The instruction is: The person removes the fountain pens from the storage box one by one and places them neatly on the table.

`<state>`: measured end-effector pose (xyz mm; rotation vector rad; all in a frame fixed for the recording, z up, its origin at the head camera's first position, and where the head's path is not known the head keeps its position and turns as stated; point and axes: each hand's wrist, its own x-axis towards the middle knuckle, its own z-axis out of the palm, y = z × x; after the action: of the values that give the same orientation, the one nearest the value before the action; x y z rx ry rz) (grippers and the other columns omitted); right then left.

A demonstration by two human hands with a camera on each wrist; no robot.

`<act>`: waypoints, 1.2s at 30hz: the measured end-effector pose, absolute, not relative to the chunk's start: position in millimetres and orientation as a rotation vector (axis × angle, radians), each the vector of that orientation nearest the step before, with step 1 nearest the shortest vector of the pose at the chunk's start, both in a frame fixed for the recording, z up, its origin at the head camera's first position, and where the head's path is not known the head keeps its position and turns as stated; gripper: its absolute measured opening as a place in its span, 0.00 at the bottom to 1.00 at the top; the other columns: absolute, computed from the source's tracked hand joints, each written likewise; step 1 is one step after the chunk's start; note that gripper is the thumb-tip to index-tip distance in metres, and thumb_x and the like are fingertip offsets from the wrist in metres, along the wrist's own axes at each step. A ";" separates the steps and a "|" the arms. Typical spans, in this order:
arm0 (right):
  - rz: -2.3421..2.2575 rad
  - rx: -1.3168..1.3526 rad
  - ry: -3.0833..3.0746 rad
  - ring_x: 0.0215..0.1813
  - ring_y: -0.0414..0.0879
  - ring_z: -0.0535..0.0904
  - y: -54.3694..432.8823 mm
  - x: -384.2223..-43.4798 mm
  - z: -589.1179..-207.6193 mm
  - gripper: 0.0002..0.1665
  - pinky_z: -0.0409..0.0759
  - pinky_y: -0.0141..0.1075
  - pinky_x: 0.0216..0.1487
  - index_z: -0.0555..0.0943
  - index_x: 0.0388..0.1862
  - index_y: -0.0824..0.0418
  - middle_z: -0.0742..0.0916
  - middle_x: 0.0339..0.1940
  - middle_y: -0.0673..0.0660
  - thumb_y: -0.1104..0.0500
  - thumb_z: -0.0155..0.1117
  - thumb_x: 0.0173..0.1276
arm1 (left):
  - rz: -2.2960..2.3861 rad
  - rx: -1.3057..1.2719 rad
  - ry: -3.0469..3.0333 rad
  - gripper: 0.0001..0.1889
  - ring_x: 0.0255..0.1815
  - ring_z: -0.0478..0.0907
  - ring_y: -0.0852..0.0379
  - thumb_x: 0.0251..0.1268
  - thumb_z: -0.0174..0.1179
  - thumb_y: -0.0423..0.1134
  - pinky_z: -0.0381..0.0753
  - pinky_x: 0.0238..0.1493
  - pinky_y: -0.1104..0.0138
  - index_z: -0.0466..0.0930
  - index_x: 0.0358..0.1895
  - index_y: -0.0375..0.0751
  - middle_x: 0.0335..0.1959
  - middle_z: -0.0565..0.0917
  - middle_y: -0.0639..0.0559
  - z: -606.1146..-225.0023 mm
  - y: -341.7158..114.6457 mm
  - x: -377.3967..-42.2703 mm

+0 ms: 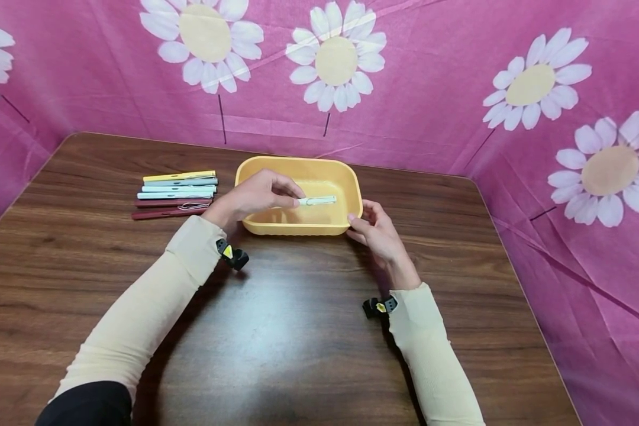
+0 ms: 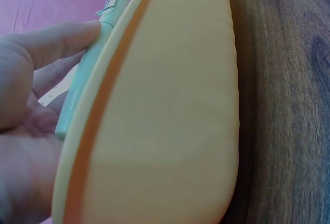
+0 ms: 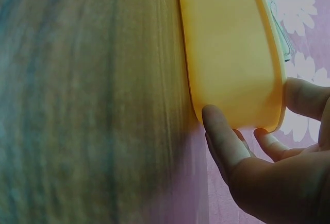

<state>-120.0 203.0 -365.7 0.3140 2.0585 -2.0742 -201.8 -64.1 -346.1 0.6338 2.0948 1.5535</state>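
My left hand [image 1: 255, 194] pinches a pale mint-green pen [image 1: 319, 200] between thumb and fingers, over the inside of a yellow plastic bin [image 1: 298, 229]. In the left wrist view the pen [image 2: 80, 90] shows its wire clip at the top, and the bin's wall [image 2: 165, 90] covers part of it. My right hand [image 1: 380, 236] grips the bin's right end, thumb at the rim. From the right wrist, fingers [image 3: 227, 141] appear against the outer wall of the bin [image 3: 232, 54], low near its base.
Left of the bin lies a row of capped pens, side by side: a yellow pen [image 1: 178, 176], grey-blue and pale blue ones, and dark red ones [image 1: 162, 213]. They rest on a brown wood-grain table [image 1: 277, 331]. A pink flowered cloth [image 1: 415, 89] hangs behind and beside it.
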 end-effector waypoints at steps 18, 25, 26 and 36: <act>-2.070 0.308 2.067 0.57 0.50 0.76 203.5 -120.2 -366.0 0.31 0.76 0.47 0.64 0.58 0.75 0.67 0.70 0.67 0.65 0.67 0.55 0.78 | 1.456 0.707 2.212 0.09 0.47 0.79 0.55 0.67 0.67 0.31 0.76 0.50 0.67 0.87 0.48 0.34 0.45 0.87 0.47 -333.8 -85.5 -196.6; -2.069 0.313 2.071 0.57 0.50 0.76 202.4 -120.0 -366.0 0.31 0.76 0.47 0.64 0.58 0.75 0.68 0.70 0.66 0.65 0.67 0.56 0.78 | 1.459 0.644 2.235 0.08 0.49 0.78 0.55 0.68 0.66 0.33 0.75 0.52 0.62 0.88 0.48 0.38 0.46 0.87 0.48 -329.4 -105.5 -189.1; -2.069 0.312 2.071 0.57 0.50 0.76 202.4 -120.0 -366.0 0.31 0.76 0.47 0.64 0.58 0.74 0.68 0.70 0.66 0.65 0.67 0.56 0.78 | 1.464 0.630 2.232 0.08 0.50 0.77 0.55 0.68 0.66 0.33 0.75 0.53 0.62 0.88 0.48 0.38 0.46 0.86 0.48 -327.9 -108.5 -187.8; -2.069 0.306 2.073 0.57 0.51 0.77 203.6 -120.3 -365.9 0.31 0.76 0.48 0.64 0.58 0.75 0.68 0.70 0.66 0.65 0.66 0.55 0.78 | 1.410 0.600 2.360 0.10 0.40 0.76 0.56 0.68 0.68 0.40 0.75 0.36 0.68 0.89 0.48 0.43 0.45 0.86 0.51 -318.3 -138.5 -180.5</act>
<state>-120.3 203.6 -365.9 0.3059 2.0735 -2.0687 -180.5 -138.5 -318.3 0.5998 2.3595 1.4098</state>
